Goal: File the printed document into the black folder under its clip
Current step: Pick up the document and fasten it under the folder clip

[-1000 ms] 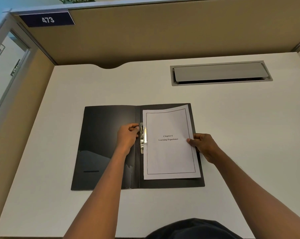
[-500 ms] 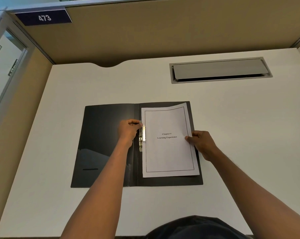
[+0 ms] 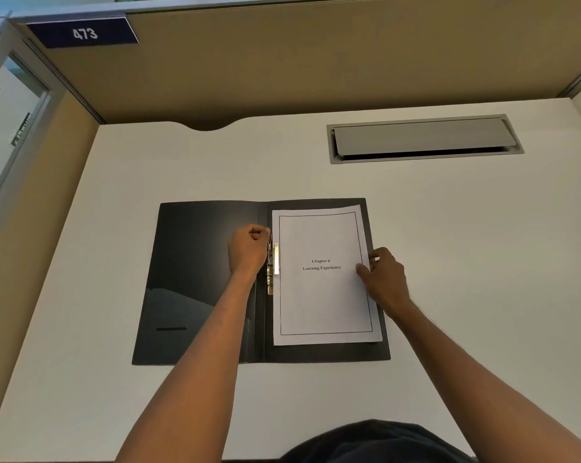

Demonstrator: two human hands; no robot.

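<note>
The black folder (image 3: 195, 279) lies open flat on the white desk. The printed document (image 3: 322, 295), a white page titled "Chapter 6 Learning Experience", rests on the folder's right half. Its left edge sits at the metal clip (image 3: 274, 262) beside the spine. My left hand (image 3: 249, 250) is curled into a loose fist at the clip's top end, fingers against its lever. My right hand (image 3: 384, 279) pinches the document's right edge, thumb on top of the page.
A grey cable hatch (image 3: 423, 138) is set into the desk at the back right. Tan partition walls (image 3: 316, 61) close off the back and left, with a sign reading 473. The desk's front edge is near my body.
My left hand has curled tighter and shifted slightly up along the clip. My right hand still holds the page's right edge; the document has barely moved.
</note>
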